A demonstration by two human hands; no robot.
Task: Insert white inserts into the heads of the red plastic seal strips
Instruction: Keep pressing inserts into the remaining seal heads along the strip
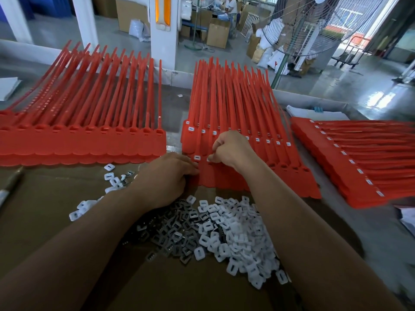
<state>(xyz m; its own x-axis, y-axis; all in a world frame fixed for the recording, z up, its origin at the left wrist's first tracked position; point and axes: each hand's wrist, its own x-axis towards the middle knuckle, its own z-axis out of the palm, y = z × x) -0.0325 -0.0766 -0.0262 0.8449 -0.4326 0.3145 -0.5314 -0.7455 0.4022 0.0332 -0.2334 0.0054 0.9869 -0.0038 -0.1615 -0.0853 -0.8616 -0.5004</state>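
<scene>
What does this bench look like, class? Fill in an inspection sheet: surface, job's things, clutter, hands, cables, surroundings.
Surface: brown cardboard sheet.
Job's things: red plastic seal strips in three batches; left batch heads empty, middle batch partly fitted, right stack fitted; heap of white square plastic inserts in front.
Clutter: dark grey square pieces mixed into the heap; metal-tipped tool at left edge.
Hands: right hand pinches a white insert at a strip head; left hand rests on the front strip's edge, grip hidden.
Cables: nothing seen on the bench.
Surroundings: large wire-caged pedestal fan, cardboard boxes, white pillar.
</scene>
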